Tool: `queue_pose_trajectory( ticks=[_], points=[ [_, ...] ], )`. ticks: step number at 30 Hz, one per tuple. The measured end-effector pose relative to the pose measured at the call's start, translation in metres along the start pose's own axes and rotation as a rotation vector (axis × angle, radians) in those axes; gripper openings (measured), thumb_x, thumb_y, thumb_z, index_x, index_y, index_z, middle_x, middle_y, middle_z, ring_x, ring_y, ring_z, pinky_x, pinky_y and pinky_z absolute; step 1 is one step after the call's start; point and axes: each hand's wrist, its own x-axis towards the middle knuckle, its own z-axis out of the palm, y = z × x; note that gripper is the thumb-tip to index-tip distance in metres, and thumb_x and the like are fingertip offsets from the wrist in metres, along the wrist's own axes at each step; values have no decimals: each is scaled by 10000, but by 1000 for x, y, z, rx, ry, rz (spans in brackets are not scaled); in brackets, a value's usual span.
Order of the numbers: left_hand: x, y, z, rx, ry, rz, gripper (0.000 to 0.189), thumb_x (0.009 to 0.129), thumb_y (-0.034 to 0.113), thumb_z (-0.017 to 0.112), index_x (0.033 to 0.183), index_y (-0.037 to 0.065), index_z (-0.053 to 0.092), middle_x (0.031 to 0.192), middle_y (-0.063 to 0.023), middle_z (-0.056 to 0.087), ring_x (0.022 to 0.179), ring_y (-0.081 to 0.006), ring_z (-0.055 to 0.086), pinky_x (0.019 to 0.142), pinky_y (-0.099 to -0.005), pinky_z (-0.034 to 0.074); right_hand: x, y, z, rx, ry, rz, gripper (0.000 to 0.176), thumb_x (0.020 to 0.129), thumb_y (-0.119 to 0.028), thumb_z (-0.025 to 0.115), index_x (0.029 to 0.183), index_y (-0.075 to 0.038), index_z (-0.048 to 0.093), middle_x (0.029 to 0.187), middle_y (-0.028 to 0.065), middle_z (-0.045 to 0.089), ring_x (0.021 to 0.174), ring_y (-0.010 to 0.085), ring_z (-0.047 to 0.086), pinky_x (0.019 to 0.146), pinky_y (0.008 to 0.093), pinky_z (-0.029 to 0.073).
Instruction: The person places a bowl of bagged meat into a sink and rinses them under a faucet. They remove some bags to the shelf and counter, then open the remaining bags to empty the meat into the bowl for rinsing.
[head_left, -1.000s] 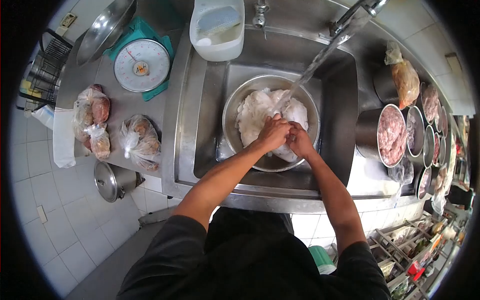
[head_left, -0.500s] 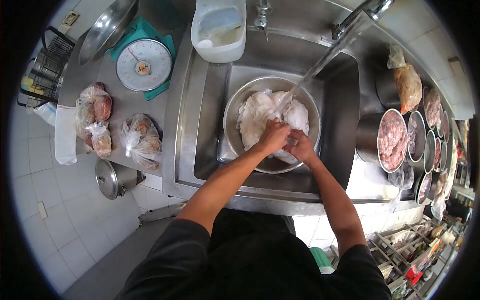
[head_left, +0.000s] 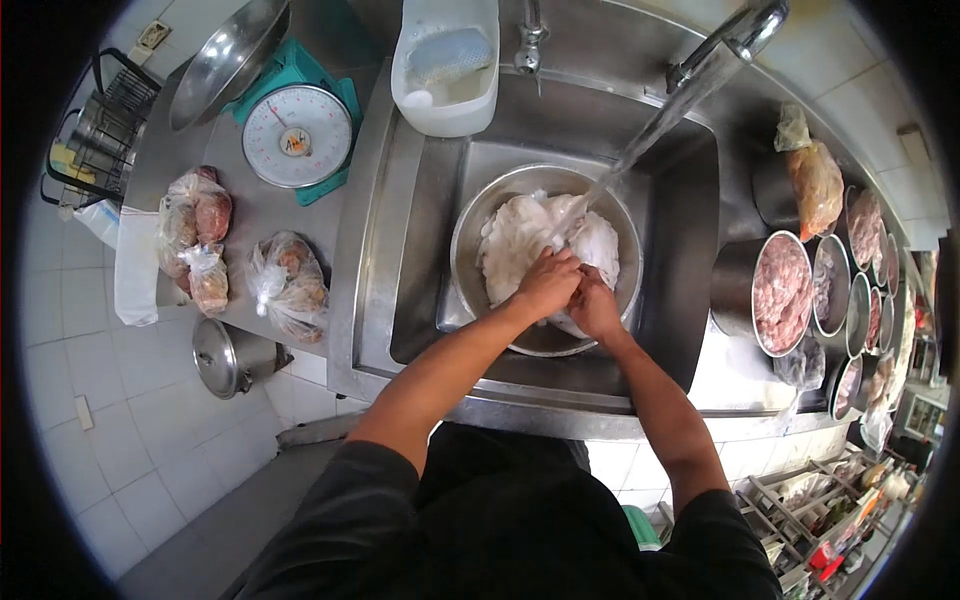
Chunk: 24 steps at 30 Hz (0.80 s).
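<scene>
A round steel basin (head_left: 462,270) stands in the sink (head_left: 420,300), heaped with wet, white, fleshy pieces (head_left: 515,240) in soft folds. Running water (head_left: 640,135) pours from the tap (head_left: 750,35) onto the heap, close to my fingers. My left hand (head_left: 549,283) is over the middle of the basin, its fingers curled down onto the white flesh. Beside it, touching it, my right hand (head_left: 596,303) is closed with bent fingers near the basin's front right. Both hands work at the same spot of the white flesh; the fingertips are mostly hidden.
A white plastic container (head_left: 445,110) with a blue sponge sits at the sink's back left. On the left counter are a dial scale (head_left: 297,137) and bagged meat (head_left: 288,285). Steel pots of meat (head_left: 782,295) and a bagged yellowish item (head_left: 817,190) crowd the right side.
My right hand has turned and closed in against my left, its fingers now more bent. The left hand stays nearly in place. The whole view has shifted slightly.
</scene>
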Motion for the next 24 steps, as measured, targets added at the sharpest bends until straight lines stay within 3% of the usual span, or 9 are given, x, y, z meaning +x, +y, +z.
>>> queue_pose_trajectory(
  ticks=[5,7,10,13,19,24],
  points=[
    [7,-1,34,58,146,-48,117,714,124,587,784,95,676,900,-46,653,1008,-212,530,881,-390,354,-2,3,7,-77,3,60,172,678,-62,656,833,-2,610,959,206,590,839,385,609,722,446,499],
    [11,0,36,51,110,-73,113,713,126,580,770,91,671,870,-51,661,967,-220,544,855,-390,358,1,3,10,-99,65,89,177,676,-65,661,834,-8,606,924,200,593,827,381,609,703,444,497],
    [9,1,31,-2,79,-105,127,733,152,582,775,84,680,864,-83,670,965,-240,558,852,-400,358,2,12,7,-99,57,36,227,670,-82,675,877,-10,615,904,189,606,823,379,609,705,438,495],
    [14,1,26,-51,78,-141,140,740,165,585,776,74,685,847,-98,673,963,-251,566,845,-408,363,3,10,-3,111,78,66,247,663,-89,678,891,-6,627,911,183,619,824,381,608,721,439,492],
    [13,2,33,-25,120,-112,130,730,164,585,730,78,684,795,-96,674,935,-258,575,823,-422,369,8,13,-4,75,25,-36,214,679,-89,661,869,7,638,922,187,626,859,383,609,758,452,486],
    [18,4,38,-26,70,-123,139,729,153,566,721,70,678,754,-115,668,907,-275,581,824,-439,364,2,10,6,-133,18,134,230,701,-143,677,876,-15,601,871,205,638,818,403,617,708,477,492]
  ],
)
